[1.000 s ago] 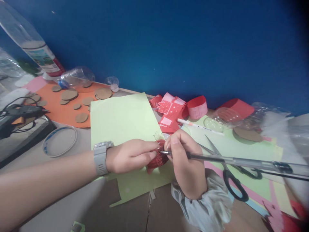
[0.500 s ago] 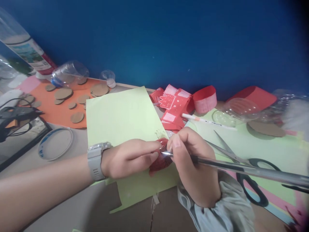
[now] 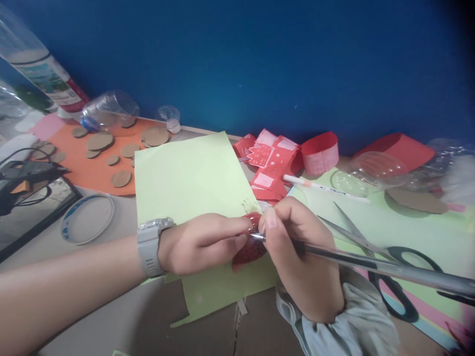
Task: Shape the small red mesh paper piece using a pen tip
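Observation:
My left hand (image 3: 206, 242), with a grey watch on its wrist, presses its fingertips on a red patterned object (image 3: 252, 249) that lies on light green paper (image 3: 189, 178). Its fingers are stretched out, close together. In my right hand (image 3: 300, 252) is a clear pen (image 3: 374, 264), its tip pointing left at the red object, beside my left fingertips. Whether the tip touches it I cannot tell. Small pen marks show on the paper just above the red object.
Open scissors (image 3: 374, 249) and a white marker (image 3: 322, 188) lie right. Red paper pieces (image 3: 274, 160) stand behind. Cardboard discs (image 3: 100, 141) rest on orange paper at left, near plastic bottles (image 3: 55, 81), a tape ring (image 3: 88, 219) and a black tool (image 3: 27, 183).
The whole view has shifted slightly, so things appear a little further right. Both hands keep nearly the same pose at the red object.

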